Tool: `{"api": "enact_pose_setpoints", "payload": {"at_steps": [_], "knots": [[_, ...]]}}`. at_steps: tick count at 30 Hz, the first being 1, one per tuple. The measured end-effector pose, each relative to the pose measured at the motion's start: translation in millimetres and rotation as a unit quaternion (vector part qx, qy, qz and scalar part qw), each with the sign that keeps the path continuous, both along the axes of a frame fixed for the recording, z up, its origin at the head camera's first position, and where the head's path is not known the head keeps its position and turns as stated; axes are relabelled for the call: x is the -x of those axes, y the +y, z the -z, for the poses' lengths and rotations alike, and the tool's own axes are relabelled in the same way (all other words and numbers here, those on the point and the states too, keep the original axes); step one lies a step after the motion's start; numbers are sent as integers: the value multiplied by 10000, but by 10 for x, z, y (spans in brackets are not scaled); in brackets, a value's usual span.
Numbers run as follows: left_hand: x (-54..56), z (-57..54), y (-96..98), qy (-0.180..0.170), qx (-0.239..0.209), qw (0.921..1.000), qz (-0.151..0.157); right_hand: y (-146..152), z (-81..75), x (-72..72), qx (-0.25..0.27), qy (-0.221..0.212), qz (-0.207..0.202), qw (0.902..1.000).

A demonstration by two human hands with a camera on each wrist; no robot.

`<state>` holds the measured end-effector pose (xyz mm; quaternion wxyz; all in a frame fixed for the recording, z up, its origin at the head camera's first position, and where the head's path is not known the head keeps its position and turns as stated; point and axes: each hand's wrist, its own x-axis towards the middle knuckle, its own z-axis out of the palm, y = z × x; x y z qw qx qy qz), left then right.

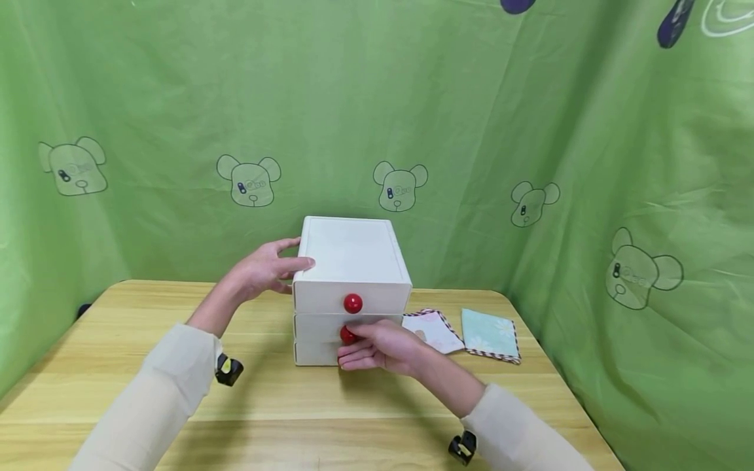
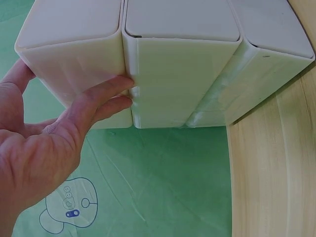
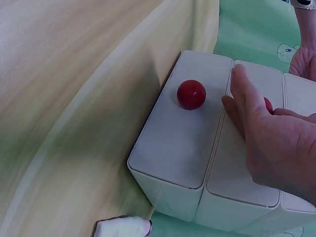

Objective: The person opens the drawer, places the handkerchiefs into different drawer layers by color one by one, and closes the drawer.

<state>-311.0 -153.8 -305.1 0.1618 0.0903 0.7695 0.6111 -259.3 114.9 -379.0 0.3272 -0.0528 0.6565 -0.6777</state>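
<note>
A white three-drawer cabinet (image 1: 352, 248) stands on the table, each drawer front bearing a round red knob. My left hand (image 1: 268, 267) lies at the cabinet's upper left edge, thumb on the top and fingers spread along the side. The left wrist view shows the fingertips (image 2: 123, 84) touching the side wall near a seam between drawers. At the front, my right hand (image 1: 383, 347) pinches the middle knob (image 1: 348, 335) between thumb and fingers, partly hiding it. The top knob (image 1: 353, 303) is untouched, and the bottom knob (image 3: 191, 95) shows fully in the right wrist view. All drawers sit flush.
Right of the cabinet lie two cloth squares with striped edging, a white-pink one (image 1: 432, 330) and a light blue floral one (image 1: 490, 333). The wooden table (image 1: 283, 418) meets a green curtain (image 1: 330, 98) at the back and sides.
</note>
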Motion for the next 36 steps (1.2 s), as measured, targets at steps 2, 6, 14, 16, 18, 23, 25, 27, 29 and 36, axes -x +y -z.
{"api": "enact_pose_setpoints", "payload": {"at_steps": [2,6,14,16,18,23,25,27,29,36], "knots": [[1,3,0,-5,-8,10000,-2,-6,7,-2,49,-5,77,10000],[6,8,-3,-17,-37,10000,-3,-17,17,-15,70,72,201,9997],[9,4,-4,-26,-55,10000,18,-26,32,-38,31,200,339,9992],[10,5,-3,-21,-67,10000,35,-26,31,-44,15,213,343,9992],[12,5,-3,-11,-60,10000,37,-26,26,-54,7,215,336,9992],[18,3,-5,3,-64,10000,25,-21,3,-108,-17,201,261,9995],[20,4,-4,9,-59,10000,26,-14,-5,-144,-58,241,216,9995],[20,5,-4,8,-48,10000,15,-3,-13,-185,-124,291,175,9993],[18,5,-1,3,-23,10000,15,12,-20,-229,-188,345,117,9992],[8,-5,-2,-24,21,10000,-13,42,-41,-388,-328,374,53,9987]]}}
